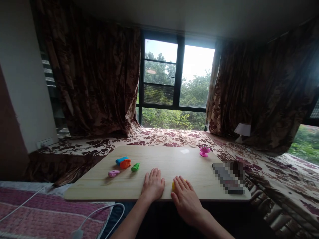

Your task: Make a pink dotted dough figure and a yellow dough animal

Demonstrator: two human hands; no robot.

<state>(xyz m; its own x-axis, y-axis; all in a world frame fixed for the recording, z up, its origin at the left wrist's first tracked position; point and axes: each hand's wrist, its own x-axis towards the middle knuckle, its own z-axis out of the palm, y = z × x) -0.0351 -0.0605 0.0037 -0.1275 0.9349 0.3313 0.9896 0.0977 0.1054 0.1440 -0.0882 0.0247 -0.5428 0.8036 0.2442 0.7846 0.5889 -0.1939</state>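
My left hand [153, 184] lies palm down on the pale wooden table [159, 159], its fingers stretched out and nothing visible in it. To its right, my right hand [185, 196] is curved over a small yellow object [173, 185]. Most of that object is hidden beneath my fingers, so its kind cannot be made out. Left of my hands lie a green toy figure [135, 167], an orange piece [125, 163], a blue piece [121, 160] and a pink piece [113, 173]. A magenta toy [204, 151] stands at the table's far right.
A blurred grey device [228, 179] lies along the table's right edge. Near the back is a small white paper [184, 151]. Beyond the table are a flowered window seat [169, 133] and a small lamp [242, 130]. A white cable [99, 209] loops at lower left.
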